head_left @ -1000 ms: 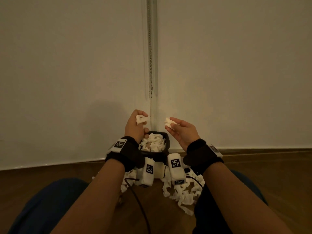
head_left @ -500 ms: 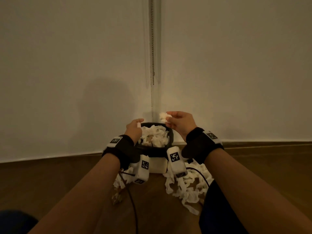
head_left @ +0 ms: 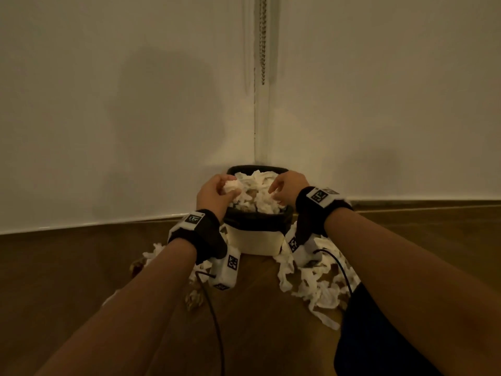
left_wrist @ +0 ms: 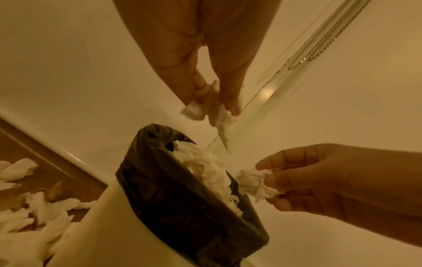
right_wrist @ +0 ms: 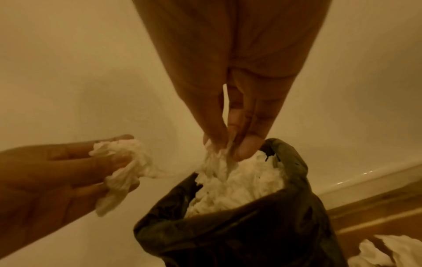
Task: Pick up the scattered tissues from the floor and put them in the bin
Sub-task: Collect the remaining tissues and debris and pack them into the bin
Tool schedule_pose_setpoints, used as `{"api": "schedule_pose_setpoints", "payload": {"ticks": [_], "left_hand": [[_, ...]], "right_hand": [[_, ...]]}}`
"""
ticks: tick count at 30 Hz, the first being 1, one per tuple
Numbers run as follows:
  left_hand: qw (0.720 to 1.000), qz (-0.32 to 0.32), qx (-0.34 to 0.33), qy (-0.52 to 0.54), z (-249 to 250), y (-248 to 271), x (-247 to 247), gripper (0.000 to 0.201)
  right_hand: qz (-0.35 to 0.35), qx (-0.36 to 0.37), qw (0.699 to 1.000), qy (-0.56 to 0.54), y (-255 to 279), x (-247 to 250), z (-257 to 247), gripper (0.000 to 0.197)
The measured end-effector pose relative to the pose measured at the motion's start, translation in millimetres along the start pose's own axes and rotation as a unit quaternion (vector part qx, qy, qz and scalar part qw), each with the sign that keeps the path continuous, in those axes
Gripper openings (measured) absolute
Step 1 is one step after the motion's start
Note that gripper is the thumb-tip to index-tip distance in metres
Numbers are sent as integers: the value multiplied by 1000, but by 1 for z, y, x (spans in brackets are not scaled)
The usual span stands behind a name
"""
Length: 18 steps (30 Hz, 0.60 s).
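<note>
A brown wooden floor (head_left: 81, 267) meets two pale walls (head_left: 108, 104) in a corner, where a bead chain (head_left: 263, 36) hangs down a vertical white strip; a light skirting runs along the wall foot and the light is dim and warm. The bin (head_left: 254, 240), cream-sided with a black liner (head_left: 257, 218) folded over its rim, stands upright in that corner, mouth facing up, heaped above the rim with crumpled white tissues (head_left: 257, 191). More scattered tissues (head_left: 320, 283) lie on the floor around its base, thickest to the right, a few to the left. The left hand (head_left: 214, 196) hovers at the bin's left rim, its grip pinching a crumpled tissue wad (right_wrist: 128, 166) between thumb and fingers, loose ends trailing downward. The right hand (head_left: 287, 188) is at the right rim, fingers pointing down, grip pinched on a second wad (left_wrist: 253, 182) that touches the heap in the right wrist view. Both wrists wear black bands with white marker blocks, and thin dark cables (head_left: 214, 321) trail over the floor.
</note>
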<state>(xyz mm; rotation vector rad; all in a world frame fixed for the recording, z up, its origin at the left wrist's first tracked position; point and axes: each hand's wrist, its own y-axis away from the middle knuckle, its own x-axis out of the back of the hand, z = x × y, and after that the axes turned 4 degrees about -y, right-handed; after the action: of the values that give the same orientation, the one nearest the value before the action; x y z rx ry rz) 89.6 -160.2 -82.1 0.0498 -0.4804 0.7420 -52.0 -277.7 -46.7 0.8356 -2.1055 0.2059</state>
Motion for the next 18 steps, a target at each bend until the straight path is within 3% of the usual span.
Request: {"api": "schedule_pose_setpoints", "payload": {"ticks": [4, 10, 15, 18], "left_hand": [[999, -29, -1, -14, -13, -11, -14, 21], [990, -21, -53, -131, -18, -21, -50, 19], [953, -113, -75, -272, -21, -24, -65, 18], [914, -131, -106, -370, -21, -27, -66, 25]], "right_hand": [[-36, -32, 996, 70, -16, -12, 3, 28], [-67, -47, 985, 153, -36, -36, 7, 44], [-129, -25, 956, 263, -36, -54, 14, 35], [-152, -27, 944, 291, -40, -65, 19, 47]]}}
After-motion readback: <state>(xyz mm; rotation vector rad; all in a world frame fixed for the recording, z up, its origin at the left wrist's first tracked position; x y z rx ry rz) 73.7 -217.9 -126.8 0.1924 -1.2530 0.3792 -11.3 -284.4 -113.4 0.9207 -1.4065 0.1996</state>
